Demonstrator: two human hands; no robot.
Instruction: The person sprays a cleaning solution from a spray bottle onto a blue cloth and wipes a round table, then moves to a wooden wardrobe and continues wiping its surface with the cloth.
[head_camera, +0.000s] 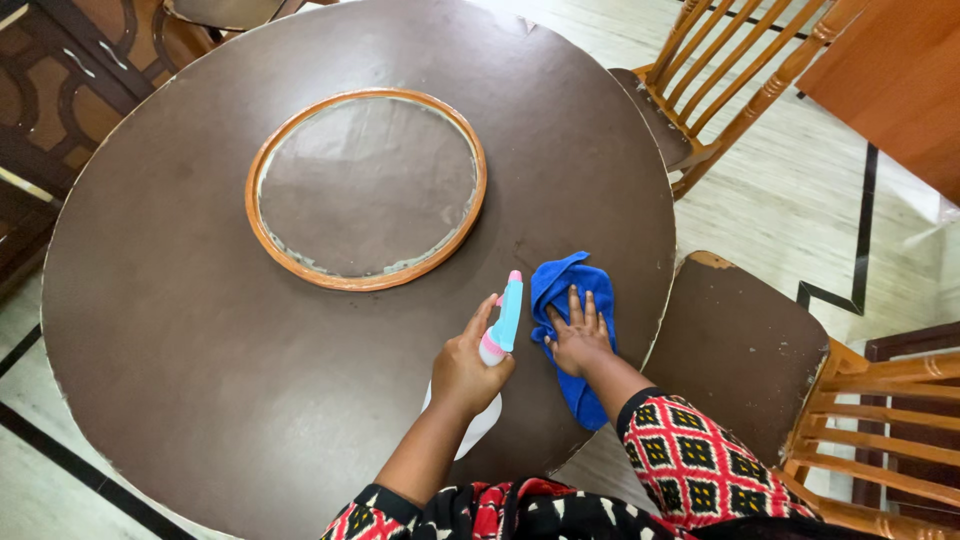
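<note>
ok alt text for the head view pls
Seen from above, a person's left hand holds a spray bottle while the right hand presses a blue cloth onto a round brown table with an orange-rimmed centre ring.

The left hand (465, 372) grips a spray bottle (500, 335) over the round table (180, 330); just right, the right hand (578, 338) presses a blue cloth (565, 290) flat.

Round dark brown table (200, 340), edge chipped pale in places. An orange-rimmed round inset (366, 188) sits at its centre, surface smeared. A blue cloth (560, 285) lies flat on the top near the right edge, partly bunched.
</note>
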